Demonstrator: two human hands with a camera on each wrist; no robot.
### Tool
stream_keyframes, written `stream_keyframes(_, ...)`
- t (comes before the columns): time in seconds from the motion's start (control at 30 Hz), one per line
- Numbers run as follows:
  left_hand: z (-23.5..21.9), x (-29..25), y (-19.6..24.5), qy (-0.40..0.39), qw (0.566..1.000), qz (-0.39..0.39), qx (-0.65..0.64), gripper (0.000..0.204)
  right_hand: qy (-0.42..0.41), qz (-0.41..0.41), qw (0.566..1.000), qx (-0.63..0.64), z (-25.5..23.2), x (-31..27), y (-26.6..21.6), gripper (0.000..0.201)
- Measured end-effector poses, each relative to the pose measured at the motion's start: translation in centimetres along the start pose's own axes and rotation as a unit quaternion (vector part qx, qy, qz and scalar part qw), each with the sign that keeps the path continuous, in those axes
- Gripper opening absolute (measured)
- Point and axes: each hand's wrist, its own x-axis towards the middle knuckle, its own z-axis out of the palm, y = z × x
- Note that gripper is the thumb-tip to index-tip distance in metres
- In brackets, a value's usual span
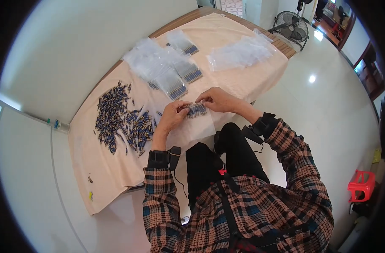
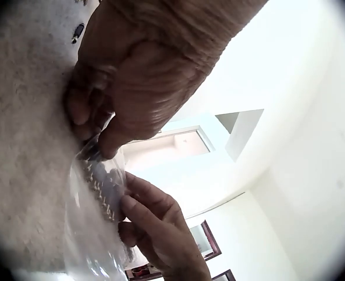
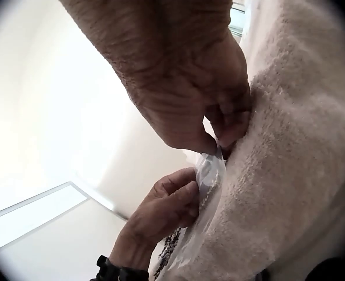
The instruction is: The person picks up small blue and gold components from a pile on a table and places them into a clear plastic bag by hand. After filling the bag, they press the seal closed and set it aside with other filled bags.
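Observation:
My left hand [image 1: 172, 116] and right hand [image 1: 217, 100] meet at the table's near edge over a clear plastic bag [image 1: 202, 127]. Inside the bag, near its far end, lies a row of small blue plug-like parts [image 1: 196, 111] with metal tips. The left thumb and fingers pinch one far corner of the bag; the right thumb and fingers pinch the other. In the left wrist view the metal tips [image 2: 105, 196] line up between the hands. The right wrist view shows the film [image 3: 207, 175] stretched from one hand to the other; palms partly hide the fingertips.
A large heap of loose blue parts [image 1: 110, 114] lies left on the cloth-covered table [image 1: 104, 177]. Filled bags [image 1: 175, 86] and clear bags [image 1: 146, 59] are piled beyond the hands. More flat bags [image 1: 243, 52] lie back right. A fan [image 1: 290, 27] and red stool [image 1: 362, 185] stand on the floor.

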Motion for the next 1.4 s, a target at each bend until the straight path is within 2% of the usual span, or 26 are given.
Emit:
stream_keyframes(0.13, -0.3, -0.2, 0.1, 0.001, 0.999, -0.040, -0.014, 0.020, -0.009, 0.009, 1.000, 0.007, -0.2, 0.0, -0.1, 0.022)
stream_keyframes(0.3, -0.1, -0.6, -0.2, 0.000, 0.997, -0.051, -0.060, 0.016, -0.048, 0.043, 0.998, -0.016, -0.8, 0.0, -0.7, 0.024)
stream_keyframes(0.4, 0.0, -0.9, -0.2, 0.024, 0.993, -0.038, -0.114, 0.014, -0.039, 0.043, 0.998, 0.009, -0.6, -0.1, -0.6, 0.023)
stream_keyframes(0.57, 0.1, -1.1, 0.0, 0.035, 0.991, -0.044, -0.120, 0.012, -0.017, 0.065, 0.996, 0.053, -0.4, -0.4, -0.6, 0.020)
stream_keyframes(0.7, 0.2, -1.3, 0.1, 0.044, 0.993, -0.036, -0.102, 0.008, -0.005, 0.018, 1.000, 0.012, 0.0, -0.2, 0.0, 0.018)
stream_keyframes(1.07, 0.7, -1.4, -0.4, 0.069, 0.998, 0.012, 0.004, 0.005, -0.002, 0.017, 1.000, 0.013, 0.5, -0.4, 0.2, 0.015)
stream_keyframes(1.23, 0.8, -1.5, -0.3, 0.087, 0.996, 0.018, -0.002, 0.006, 0.002, 0.023, 1.000, 0.018, 0.7, -0.2, 0.0, 0.015)
stream_keyframes(1.4, 0.2, -1.9, 0.1, 0.055, 0.998, 0.002, -0.012, 0.006, -0.004, 0.030, 0.999, 0.014, 0.7, -0.4, 0.0, 0.014)
